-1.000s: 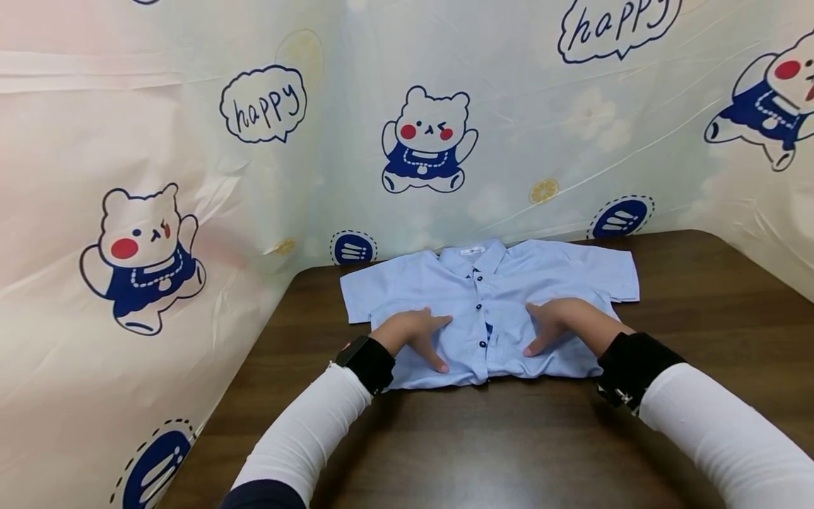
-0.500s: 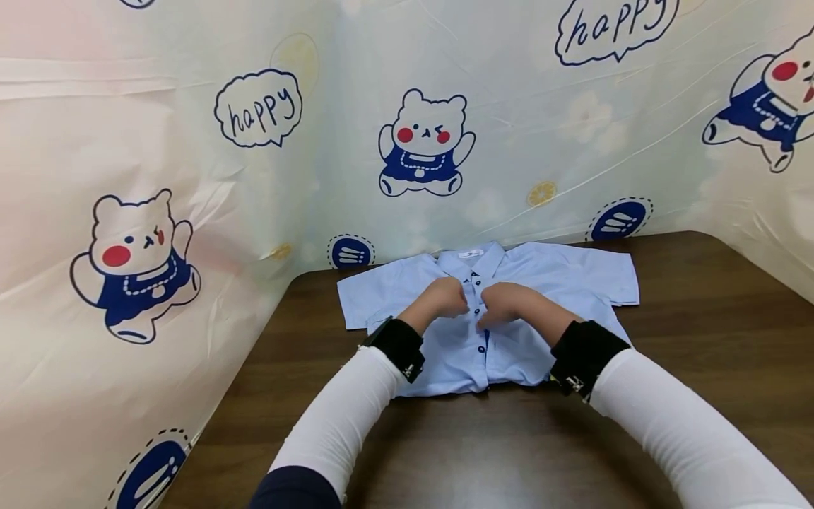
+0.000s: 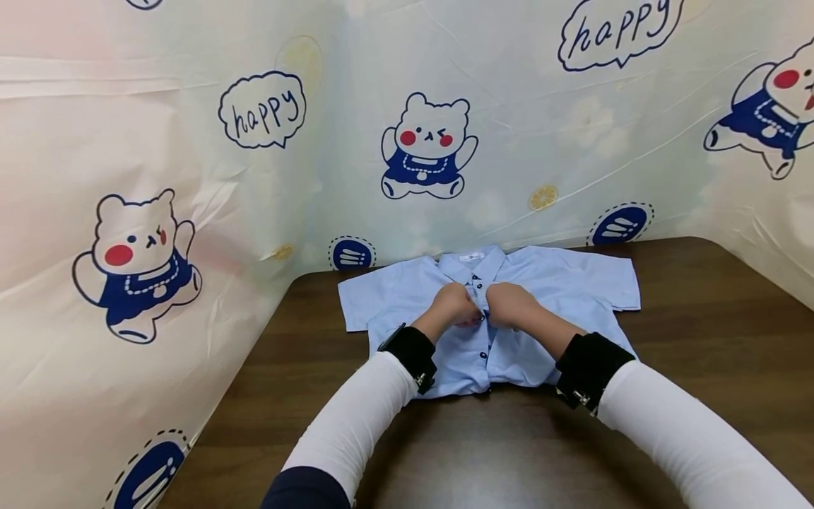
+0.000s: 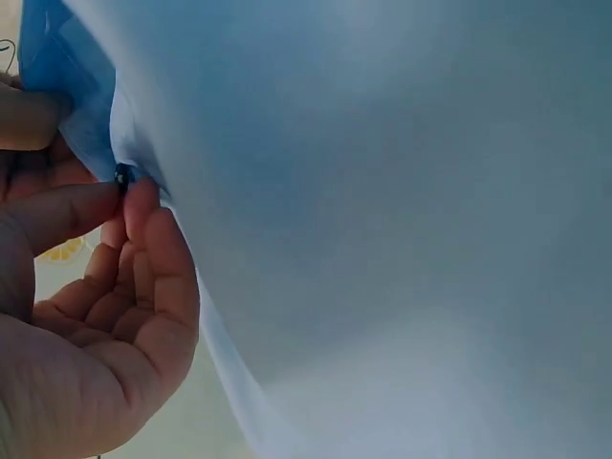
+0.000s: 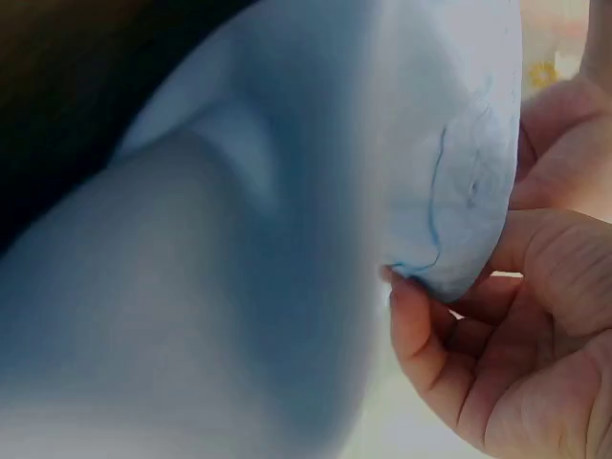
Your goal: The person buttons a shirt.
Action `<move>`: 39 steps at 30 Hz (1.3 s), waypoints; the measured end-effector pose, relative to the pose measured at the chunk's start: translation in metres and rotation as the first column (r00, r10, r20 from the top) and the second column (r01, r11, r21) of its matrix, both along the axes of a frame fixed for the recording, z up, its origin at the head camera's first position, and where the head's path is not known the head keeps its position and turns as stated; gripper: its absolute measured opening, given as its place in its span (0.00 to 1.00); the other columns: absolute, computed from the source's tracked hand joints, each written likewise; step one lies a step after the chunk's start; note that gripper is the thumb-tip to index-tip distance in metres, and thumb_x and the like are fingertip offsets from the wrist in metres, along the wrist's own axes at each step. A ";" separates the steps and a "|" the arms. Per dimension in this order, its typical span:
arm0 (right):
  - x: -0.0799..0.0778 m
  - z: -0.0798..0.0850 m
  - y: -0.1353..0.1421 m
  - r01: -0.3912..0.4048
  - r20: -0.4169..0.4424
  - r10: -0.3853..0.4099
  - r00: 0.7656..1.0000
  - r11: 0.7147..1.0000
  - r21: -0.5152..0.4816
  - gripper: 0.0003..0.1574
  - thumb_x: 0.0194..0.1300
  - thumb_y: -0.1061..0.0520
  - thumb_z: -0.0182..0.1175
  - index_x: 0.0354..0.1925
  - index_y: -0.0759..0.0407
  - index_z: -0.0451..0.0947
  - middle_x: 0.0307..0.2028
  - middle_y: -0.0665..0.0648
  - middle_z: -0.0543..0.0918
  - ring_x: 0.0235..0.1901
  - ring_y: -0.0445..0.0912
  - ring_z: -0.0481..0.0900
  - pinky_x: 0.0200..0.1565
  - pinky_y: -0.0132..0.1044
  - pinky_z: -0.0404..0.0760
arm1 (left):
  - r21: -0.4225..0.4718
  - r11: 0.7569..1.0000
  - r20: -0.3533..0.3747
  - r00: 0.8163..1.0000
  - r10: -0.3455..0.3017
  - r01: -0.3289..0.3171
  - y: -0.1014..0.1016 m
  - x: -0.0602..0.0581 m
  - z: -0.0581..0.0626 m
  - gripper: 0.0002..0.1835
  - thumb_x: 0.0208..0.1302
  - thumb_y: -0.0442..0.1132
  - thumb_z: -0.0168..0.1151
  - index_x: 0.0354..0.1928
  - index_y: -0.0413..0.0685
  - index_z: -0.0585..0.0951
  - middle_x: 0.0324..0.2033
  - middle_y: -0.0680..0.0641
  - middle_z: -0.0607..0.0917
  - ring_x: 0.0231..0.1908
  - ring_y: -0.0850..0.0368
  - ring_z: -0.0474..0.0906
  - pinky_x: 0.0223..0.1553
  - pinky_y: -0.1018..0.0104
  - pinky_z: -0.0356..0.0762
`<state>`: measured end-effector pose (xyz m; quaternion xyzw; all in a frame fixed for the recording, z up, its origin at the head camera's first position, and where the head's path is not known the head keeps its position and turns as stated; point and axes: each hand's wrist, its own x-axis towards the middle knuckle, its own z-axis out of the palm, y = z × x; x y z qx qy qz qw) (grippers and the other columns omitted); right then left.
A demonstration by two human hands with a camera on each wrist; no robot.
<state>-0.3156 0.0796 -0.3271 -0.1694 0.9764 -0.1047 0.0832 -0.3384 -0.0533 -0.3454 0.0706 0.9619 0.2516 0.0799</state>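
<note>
In the head view, your left hand [image 3: 454, 305] and right hand [image 3: 511, 307] are now close together at the shirt's [image 3: 559, 272] middle; a second ago they lay well apart, fingers spread, one on each half of its front. Half a second ago they had already come in, and since then your left hand has moved slightly towards the right one, and the right fingers look more curled. The sleeves and collar [image 3: 472, 257] stay where they were. The shirt lies front up on the worktop [image 3: 636, 424], collar away from you, its button line running between your hands and reaching nearer to you than they do. A lower button [image 3: 483, 355] shows on your near side of them.

In the left wrist view, your left thumb and fingertips pinch a small black button [image 4: 121, 177] at the cloth's edge, the other fingers curled in. Your right hand shows just beside it, and raised cloth fills most of the view.

In the right wrist view, your curled right fingers grip the edge of the shirt's front, the thumb partly hidden behind it. Your left hand shows just beyond that edge.
</note>
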 end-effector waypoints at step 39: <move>0.001 -0.019 0.020 0.253 0.273 -0.086 0.958 0.702 -0.666 0.07 0.63 0.66 0.61 0.37 0.73 0.81 0.29 0.58 0.80 0.24 0.42 0.79 0.28 0.34 0.82 | 0.673 0.669 0.462 0.886 -0.048 -0.315 -0.007 0.007 -0.004 0.08 0.67 0.25 0.55 0.31 0.43 0.75 0.22 0.49 0.75 0.23 0.59 0.72 0.27 0.69 0.74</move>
